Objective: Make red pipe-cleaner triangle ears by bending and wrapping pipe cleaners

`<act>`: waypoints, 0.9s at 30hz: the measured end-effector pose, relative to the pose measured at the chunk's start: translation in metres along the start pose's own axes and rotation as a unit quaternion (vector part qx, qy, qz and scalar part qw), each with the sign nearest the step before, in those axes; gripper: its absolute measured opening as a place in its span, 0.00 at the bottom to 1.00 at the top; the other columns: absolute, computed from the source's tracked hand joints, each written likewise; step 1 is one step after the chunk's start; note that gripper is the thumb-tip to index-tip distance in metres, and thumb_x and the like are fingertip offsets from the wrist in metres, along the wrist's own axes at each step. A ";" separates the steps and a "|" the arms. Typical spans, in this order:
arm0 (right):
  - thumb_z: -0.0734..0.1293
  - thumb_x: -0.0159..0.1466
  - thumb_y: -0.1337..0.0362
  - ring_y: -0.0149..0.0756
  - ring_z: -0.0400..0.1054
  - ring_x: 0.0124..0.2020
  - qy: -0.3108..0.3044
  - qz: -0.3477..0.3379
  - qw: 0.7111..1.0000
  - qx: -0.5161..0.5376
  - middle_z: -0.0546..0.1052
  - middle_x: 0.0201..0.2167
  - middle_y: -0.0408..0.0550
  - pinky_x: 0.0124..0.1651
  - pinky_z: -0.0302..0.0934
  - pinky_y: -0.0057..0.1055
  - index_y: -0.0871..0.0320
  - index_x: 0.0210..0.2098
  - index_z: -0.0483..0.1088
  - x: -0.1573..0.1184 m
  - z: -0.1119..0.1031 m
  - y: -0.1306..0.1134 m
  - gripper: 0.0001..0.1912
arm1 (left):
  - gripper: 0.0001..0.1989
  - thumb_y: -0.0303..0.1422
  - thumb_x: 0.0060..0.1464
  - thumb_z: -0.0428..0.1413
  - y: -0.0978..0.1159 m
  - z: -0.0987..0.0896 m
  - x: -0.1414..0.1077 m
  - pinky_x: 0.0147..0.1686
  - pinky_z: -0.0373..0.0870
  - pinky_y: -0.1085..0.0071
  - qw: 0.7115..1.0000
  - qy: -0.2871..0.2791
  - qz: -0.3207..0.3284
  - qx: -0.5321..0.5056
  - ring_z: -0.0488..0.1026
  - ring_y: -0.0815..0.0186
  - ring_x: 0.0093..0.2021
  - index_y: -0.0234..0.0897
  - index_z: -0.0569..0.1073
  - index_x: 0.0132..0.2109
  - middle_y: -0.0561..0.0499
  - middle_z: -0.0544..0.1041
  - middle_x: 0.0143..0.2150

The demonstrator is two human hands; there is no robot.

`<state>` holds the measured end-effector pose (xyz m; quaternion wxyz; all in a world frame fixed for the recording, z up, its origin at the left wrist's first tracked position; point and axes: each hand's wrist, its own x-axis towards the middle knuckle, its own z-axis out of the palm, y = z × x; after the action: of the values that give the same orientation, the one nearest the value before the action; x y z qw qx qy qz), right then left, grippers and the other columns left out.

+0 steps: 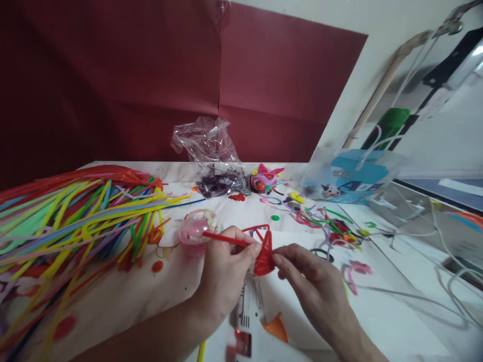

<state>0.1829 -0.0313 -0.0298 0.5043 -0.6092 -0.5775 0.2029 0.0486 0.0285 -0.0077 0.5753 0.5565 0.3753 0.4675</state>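
Note:
Both of my hands meet over the table around a red cone-shaped piece (264, 257) that looks built from bent pipe cleaners. My left hand (228, 261) pinches its left side, and a red pipe cleaner (222, 238) sticks out leftward between thumb and fingers. A thin red loop (260, 229) rises behind the piece. On the right edge, the thumb and fingertips of my right hand (307, 274) are closed on the same piece. Below my hands lies a white hot glue gun (246, 314) with a small red light, beside an orange piece (276, 328).
Loose coloured pipe cleaners (94, 216) pile up on the left. Behind my left hand is a pink transparent ball (196, 229). A plastic bag (211, 151), a decorated pink ball (264, 180) and a blue-white bag (350, 173) stand at the back. Scraps and cables cover the right.

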 end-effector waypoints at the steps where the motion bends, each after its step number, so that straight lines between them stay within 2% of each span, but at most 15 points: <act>1: 0.62 0.61 0.56 0.37 0.66 0.26 -0.014 -0.003 1.000 -0.010 0.74 0.25 0.48 0.27 0.58 0.30 0.59 0.29 0.71 0.000 0.001 -0.002 0.13 | 0.03 0.27 0.43 0.58 0.001 0.001 -0.001 0.24 0.65 0.76 1.000 -0.003 0.003 0.007 0.70 0.70 0.23 0.33 0.70 0.25 0.53 0.73 0.20; 4: 0.60 0.62 0.55 0.40 0.68 0.28 -0.058 0.009 0.998 -0.008 0.75 0.25 0.49 0.29 0.59 0.31 0.60 0.28 0.71 -0.001 0.003 -0.007 0.16 | 0.03 0.26 0.43 0.57 0.003 0.004 -0.005 0.24 0.66 0.76 1.000 -0.012 0.003 -0.001 0.70 0.69 0.23 0.33 0.71 0.24 0.53 0.73 0.20; 6: 0.60 0.62 0.54 0.41 0.68 0.29 -0.057 0.015 0.998 -0.006 0.75 0.26 0.50 0.30 0.60 0.32 0.59 0.30 0.70 0.000 0.003 -0.006 0.16 | 0.03 0.26 0.43 0.57 0.003 0.005 -0.007 0.24 0.67 0.75 0.999 -0.025 -0.007 -0.022 0.71 0.68 0.23 0.33 0.71 0.24 0.53 0.74 0.20; 9: 0.64 0.58 0.54 0.40 0.67 0.28 0.049 -0.001 0.996 -0.072 0.73 0.27 0.49 0.31 0.60 0.33 0.59 0.34 0.67 -0.001 0.004 -0.003 0.14 | 0.03 0.26 0.43 0.57 0.003 0.006 -0.007 0.24 0.69 0.74 0.999 -0.028 -0.018 -0.036 0.71 0.68 0.23 0.33 0.71 0.24 0.52 0.74 0.20; 11: 0.65 0.57 0.55 0.38 0.65 0.23 0.093 -0.015 0.989 -0.110 0.72 0.23 0.47 0.27 0.58 0.32 0.58 0.30 0.65 -0.002 0.004 -0.001 0.12 | 0.02 0.25 0.43 0.57 0.002 0.006 -0.007 0.25 0.68 0.74 0.999 -0.020 -0.011 -0.030 0.71 0.68 0.24 0.33 0.72 0.25 0.52 0.74 0.21; 14: 0.62 0.59 0.57 0.36 0.65 0.21 0.055 -0.021 0.994 -0.096 0.72 0.20 0.47 0.25 0.57 0.31 0.57 0.25 0.66 -0.003 0.005 -0.002 0.12 | 0.03 0.24 0.43 0.57 0.000 0.006 -0.008 0.24 0.67 0.76 1.000 -0.019 0.008 -0.012 0.70 0.70 0.23 0.33 0.72 0.24 0.53 0.73 0.20; 19: 0.62 0.60 0.56 0.41 0.70 0.30 -0.006 0.015 1.000 0.008 0.77 0.28 0.52 0.31 0.62 0.32 0.60 0.32 0.72 -0.002 0.004 -0.005 0.14 | 0.03 0.25 0.46 0.56 -0.002 0.008 -0.010 0.26 0.66 0.76 0.999 -0.039 0.015 0.005 0.70 0.70 0.24 0.32 0.74 0.27 0.53 0.73 0.21; 27: 0.68 0.55 0.55 0.39 0.67 0.28 0.001 0.080 0.987 0.136 0.75 0.24 0.48 0.31 0.61 0.31 0.60 0.27 0.73 0.002 0.004 -0.005 0.13 | 0.04 0.26 0.48 0.54 0.000 0.006 -0.013 0.29 0.68 0.75 0.996 -0.079 0.033 0.000 0.72 0.69 0.27 0.32 0.74 0.30 0.51 0.75 0.25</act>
<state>0.1779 -0.0293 -0.0267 0.5648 -0.5797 -0.4933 0.3187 0.0510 0.0147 -0.0084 0.5878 0.6033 0.3101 0.4408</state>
